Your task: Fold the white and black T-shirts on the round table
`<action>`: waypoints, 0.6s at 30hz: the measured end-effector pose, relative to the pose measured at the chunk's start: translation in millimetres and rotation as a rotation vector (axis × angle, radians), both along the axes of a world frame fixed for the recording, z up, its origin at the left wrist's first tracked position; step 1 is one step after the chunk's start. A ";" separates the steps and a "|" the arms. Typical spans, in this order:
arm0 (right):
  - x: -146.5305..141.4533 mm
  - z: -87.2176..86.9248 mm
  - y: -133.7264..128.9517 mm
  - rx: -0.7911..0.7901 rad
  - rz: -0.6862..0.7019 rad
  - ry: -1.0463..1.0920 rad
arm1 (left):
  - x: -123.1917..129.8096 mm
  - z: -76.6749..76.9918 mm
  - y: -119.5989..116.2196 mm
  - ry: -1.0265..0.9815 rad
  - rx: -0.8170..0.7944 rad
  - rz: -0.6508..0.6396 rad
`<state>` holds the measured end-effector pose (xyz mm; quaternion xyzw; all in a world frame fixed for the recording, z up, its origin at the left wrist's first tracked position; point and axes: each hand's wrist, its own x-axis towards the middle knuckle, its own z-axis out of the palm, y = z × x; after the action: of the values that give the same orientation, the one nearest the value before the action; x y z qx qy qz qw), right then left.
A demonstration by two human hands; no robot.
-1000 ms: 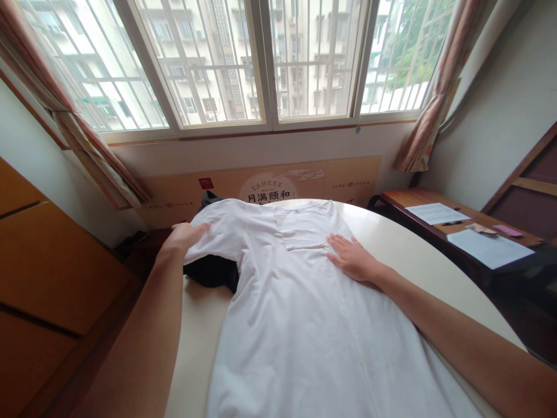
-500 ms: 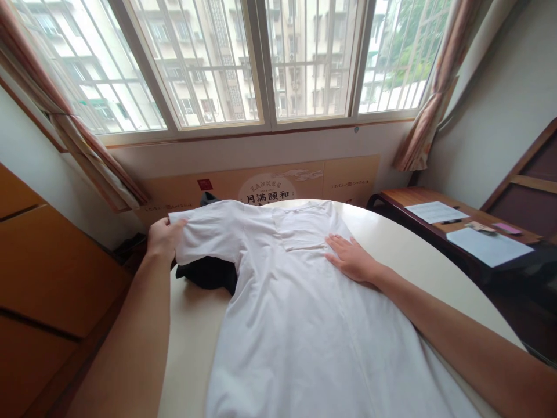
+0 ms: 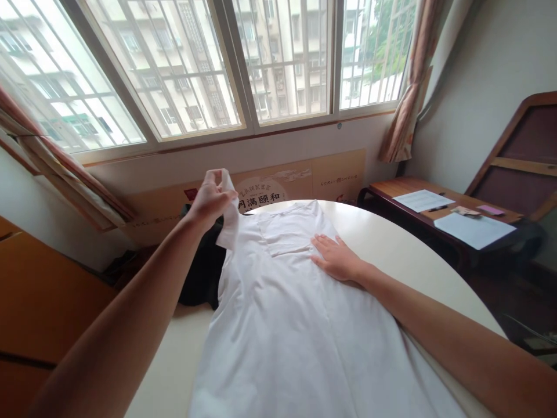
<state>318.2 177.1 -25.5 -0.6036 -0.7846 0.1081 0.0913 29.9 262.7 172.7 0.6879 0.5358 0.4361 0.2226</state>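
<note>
A white short-sleeved garment (image 3: 278, 325) lies spread on a round cream table (image 3: 404, 261), its collar end toward the window. My left hand (image 3: 210, 200) pinches the end of the garment's sleeve (image 3: 229, 223) and holds it up above the table. My right hand (image 3: 335, 259) rests flat on the chest of the garment with the fingers apart, near a front panel. A dark cloth (image 3: 202, 273) lies beside and partly under the garment, and the lifted sleeve shows more of it.
Barred windows with curtains (image 3: 409, 87) stand beyond the table, above a printed board (image 3: 304, 180). A wooden desk (image 3: 418, 194) with papers (image 3: 474, 229) stands at the right, and a wooden cabinet (image 3: 43, 290) fills the lower left.
My left hand has risen and drawn the sleeve up and inward from the table. My right hand stays on the garment. The view has tilted and shifted slightly.
</note>
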 end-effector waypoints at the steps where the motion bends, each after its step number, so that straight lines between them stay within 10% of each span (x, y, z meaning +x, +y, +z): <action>1: 0.1 0.8 -0.5 -0.003 0.002 0.006 | 14.1 2.2 5.1 0.043 -0.007 -0.050; 9: 2.1 4.8 0.0 0.030 0.018 0.051 | 116.2 -10.0 58.3 0.139 -0.114 -0.147; 18: 6.9 4.6 4.1 0.036 0.022 0.119 | 203.1 -70.7 100.2 0.030 -0.267 -0.224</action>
<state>325.1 181.2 -21.0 -0.5856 -0.7864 0.1308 0.1472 233.1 362.9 102.0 0.7142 0.5120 0.3230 0.3513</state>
